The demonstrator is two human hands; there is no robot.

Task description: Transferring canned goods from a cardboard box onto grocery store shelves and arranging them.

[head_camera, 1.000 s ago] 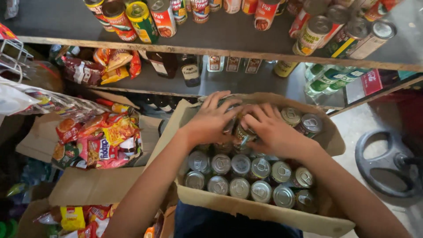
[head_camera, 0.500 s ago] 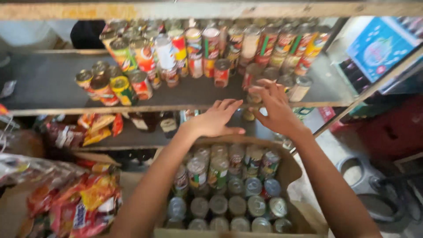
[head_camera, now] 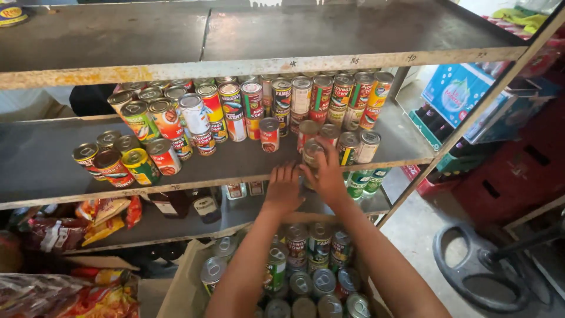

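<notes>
Person is stocking tins from a cardboard box [head_camera: 182, 282] onto the middle shelf [head_camera: 53, 171] of a metal rack

Right hand [head_camera: 326, 176] is curling around a single tin [head_camera: 311, 154], fingers wrapped on its side, and is setting it at the front edge of the shelf, just beside a small front row of tins [head_camera: 353, 145]. Tin is looking upright; whether its base is fully down on the shelf, cannot tell, the hand is covering it

Left hand [head_camera: 283, 188] is resting at the shelf edge just beside the right, fingers together and slightly bent, holding nothing that shows

Progress, judging from how things are lying: a good part of the work is showing as done. The back of the shelf is carrying a stacked block of tins [head_camera: 306, 100] two high, and a looser cluster [head_camera: 141, 141] is standing to the left, some tilting. Bare shelf is showing between the cluster and the front row, and far left

Left to do: the box below is holding many more tins [head_camera: 309, 265], packed upright, lids showing, so plenty is waiting. Top shelf [head_camera: 118, 35] is carrying almost nothing in view

Below left, snack packets [head_camera: 88, 294] are lying in another box, untouched
</notes>
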